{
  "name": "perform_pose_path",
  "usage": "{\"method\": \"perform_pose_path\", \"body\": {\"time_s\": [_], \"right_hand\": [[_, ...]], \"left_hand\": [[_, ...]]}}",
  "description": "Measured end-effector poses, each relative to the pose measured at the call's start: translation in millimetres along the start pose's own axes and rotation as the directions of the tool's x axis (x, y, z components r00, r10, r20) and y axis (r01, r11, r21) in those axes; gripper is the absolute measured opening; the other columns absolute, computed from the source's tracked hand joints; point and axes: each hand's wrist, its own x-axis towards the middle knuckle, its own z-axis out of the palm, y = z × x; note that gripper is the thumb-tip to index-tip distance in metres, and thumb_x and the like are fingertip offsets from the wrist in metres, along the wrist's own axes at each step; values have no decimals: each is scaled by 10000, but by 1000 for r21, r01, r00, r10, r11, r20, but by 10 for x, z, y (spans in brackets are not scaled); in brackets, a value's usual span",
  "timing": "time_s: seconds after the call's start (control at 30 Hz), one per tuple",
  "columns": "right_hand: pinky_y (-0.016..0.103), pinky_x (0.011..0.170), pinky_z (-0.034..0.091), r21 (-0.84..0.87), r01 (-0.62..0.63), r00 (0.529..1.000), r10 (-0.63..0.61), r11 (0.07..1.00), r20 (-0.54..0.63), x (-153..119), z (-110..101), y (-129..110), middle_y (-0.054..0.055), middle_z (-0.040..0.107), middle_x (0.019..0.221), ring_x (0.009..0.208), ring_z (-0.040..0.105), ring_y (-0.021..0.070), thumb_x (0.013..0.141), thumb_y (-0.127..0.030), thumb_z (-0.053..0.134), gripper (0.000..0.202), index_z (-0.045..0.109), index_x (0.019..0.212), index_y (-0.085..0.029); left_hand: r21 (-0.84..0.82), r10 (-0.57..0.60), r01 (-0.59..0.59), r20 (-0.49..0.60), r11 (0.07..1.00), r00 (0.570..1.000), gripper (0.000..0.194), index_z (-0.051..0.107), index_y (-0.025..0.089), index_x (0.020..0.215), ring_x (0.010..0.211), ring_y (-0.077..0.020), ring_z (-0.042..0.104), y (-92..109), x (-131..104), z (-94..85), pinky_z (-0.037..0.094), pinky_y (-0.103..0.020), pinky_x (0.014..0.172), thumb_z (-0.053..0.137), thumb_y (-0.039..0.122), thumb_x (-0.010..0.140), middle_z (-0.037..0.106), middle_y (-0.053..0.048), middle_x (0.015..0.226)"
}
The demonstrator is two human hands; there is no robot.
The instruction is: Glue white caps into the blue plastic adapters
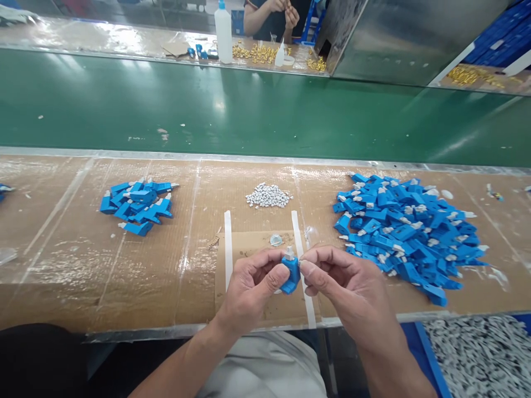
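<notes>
Between thumb and fingers, my left hand [257,284] grips a blue plastic part [292,275] with a white tip pointing up. My right hand [338,279] is closed in a pinch at the right side of that part; whatever sits between its fingertips is too small to make out. Just beyond my hands lies a small clear round dish [276,240] on a cardboard sheet [244,246]. Farther off is a small heap of grey-white pieces [269,195]. A large pile of blue parts with white tips [398,226] lies to the right, a smaller pile of them [139,202] to the left.
A green conveyor belt [232,110] runs across beyond the table. On its far side stand a white bottle [224,34] and gold-coloured pieces [263,53], with another person's hands [286,12] above. A blue bin [429,359] of grey pieces sits at lower right.
</notes>
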Motion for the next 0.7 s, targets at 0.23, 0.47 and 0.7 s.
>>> {"method": "perform_pose_path", "body": {"time_s": [0.23, 0.47, 0.7], "right_hand": [[219, 617, 545, -140, 96, 995, -97, 986, -2, -59, 25, -83, 14, 673, 800, 661, 629, 125, 932, -333, 697, 155, 727, 871, -194], [203, 645, 520, -195, 181, 983, -179, 964, 29, -84, 33, -108, -5, 651, 819, 697, 620, 109, 950, -278, 680, 89, 715, 889, -223], [183, 557, 485, -55, 92, 994, -95, 994, -48, -90, 108, -58, -18, 633, 705, 607, 577, 94, 928, -326, 711, 161, 705, 829, -199]], "left_hand": [[71, 95, -99, 60, 993, 994, 215, 766, 143, 933, 729, -131, 477, 66, -1, -17, 418, -238, 654, 650, 323, 938, 523, -28, 782], [108, 146, -152, 62, 983, 987, 192, 759, 149, 939, 763, -128, 491, 69, -29, -30, 425, -239, 683, 639, 299, 950, 536, -27, 808], [269, 263, -259, 22, 928, 964, 166, 747, 162, 1027, 844, -159, 551, 35, -73, -16, 460, -276, 748, 629, 255, 955, 596, -54, 897]]}}
